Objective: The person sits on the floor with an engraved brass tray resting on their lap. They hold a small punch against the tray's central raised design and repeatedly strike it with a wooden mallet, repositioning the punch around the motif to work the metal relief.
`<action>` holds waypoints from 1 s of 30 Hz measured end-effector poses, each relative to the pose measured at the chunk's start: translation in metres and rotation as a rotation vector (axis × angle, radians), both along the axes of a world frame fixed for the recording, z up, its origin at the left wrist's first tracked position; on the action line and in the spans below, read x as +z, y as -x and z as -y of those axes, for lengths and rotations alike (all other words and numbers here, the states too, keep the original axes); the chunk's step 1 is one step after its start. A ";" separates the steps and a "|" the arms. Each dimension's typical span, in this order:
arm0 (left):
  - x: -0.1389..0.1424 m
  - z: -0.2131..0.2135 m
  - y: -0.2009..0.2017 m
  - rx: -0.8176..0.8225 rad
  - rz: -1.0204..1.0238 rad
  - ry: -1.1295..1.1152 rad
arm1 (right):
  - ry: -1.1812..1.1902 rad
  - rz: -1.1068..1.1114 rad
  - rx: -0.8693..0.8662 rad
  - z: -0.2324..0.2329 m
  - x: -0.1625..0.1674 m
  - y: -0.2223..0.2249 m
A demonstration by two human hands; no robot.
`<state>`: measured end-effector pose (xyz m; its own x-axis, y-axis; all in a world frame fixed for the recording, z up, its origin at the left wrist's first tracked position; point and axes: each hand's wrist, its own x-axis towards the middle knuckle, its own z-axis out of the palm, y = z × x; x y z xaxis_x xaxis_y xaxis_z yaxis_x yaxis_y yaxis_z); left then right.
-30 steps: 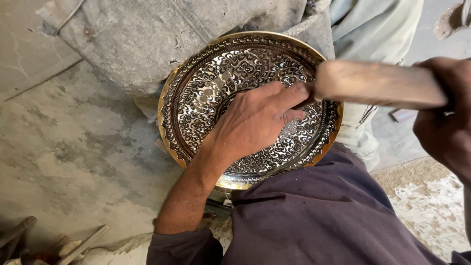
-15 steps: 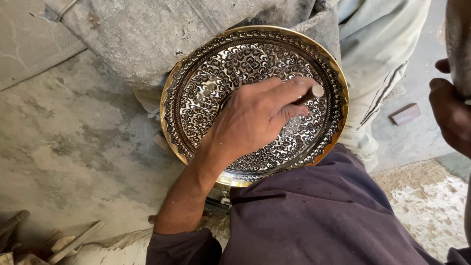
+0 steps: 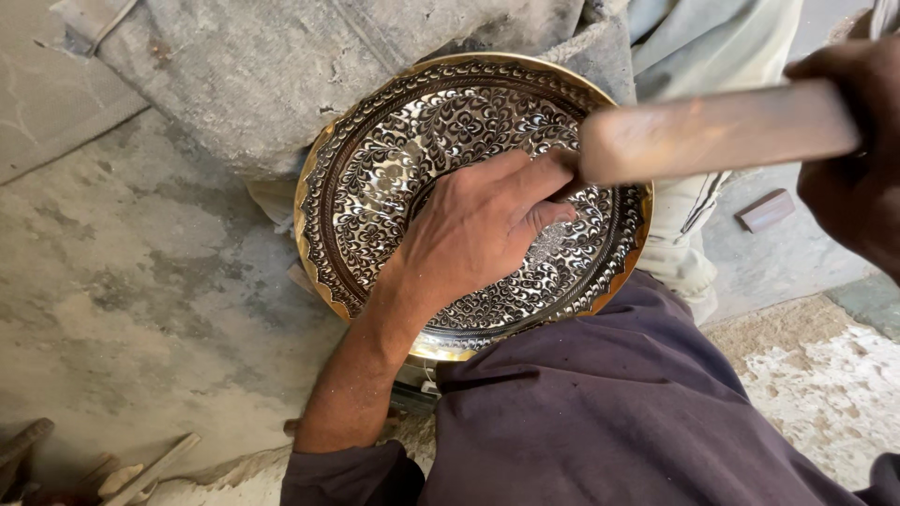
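A round brass plate (image 3: 375,178) with a dense dark floral engraving and a gold rim rests tilted against a grey cloth. My left hand (image 3: 478,225) lies on the plate's middle, fingers pinched around a thin metal chisel whose tip is hidden under the fingers. My right hand (image 3: 853,150) at the right edge grips a wooden mallet (image 3: 712,131). The mallet's blurred head hovers just over the left hand's fingertips.
A grey cloth (image 3: 281,75) covers the ground behind the plate. A person's pale trouser leg (image 3: 694,244) sits to the right of the plate. A small brown block (image 3: 767,210) lies on the concrete. Wooden sticks (image 3: 141,473) lie at bottom left.
The mallet was lifted out of view half a second ago and has come back down over the left hand's fingertips. The left hand has stayed on the plate.
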<state>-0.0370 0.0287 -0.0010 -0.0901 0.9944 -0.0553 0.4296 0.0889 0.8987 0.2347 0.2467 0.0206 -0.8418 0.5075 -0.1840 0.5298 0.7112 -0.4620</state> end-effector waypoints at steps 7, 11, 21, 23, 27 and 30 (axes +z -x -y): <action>0.003 0.000 0.003 0.010 0.006 -0.017 | 0.357 -0.065 -0.240 -0.003 -0.014 -0.009; 0.002 -0.001 0.002 0.030 0.031 -0.037 | 0.482 -0.117 -0.307 -0.007 -0.023 -0.015; 0.002 -0.001 0.002 0.018 0.008 -0.016 | 0.286 -0.059 -0.220 -0.004 -0.014 0.001; 0.003 -0.001 0.003 0.007 -0.002 0.000 | 0.225 -0.056 -0.184 -0.002 -0.008 0.008; 0.003 -0.002 0.004 0.008 0.013 0.032 | 0.118 -0.057 -0.106 0.000 0.003 0.021; 0.003 -0.002 0.005 0.017 0.007 0.023 | 0.061 -0.016 -0.097 0.001 0.006 0.024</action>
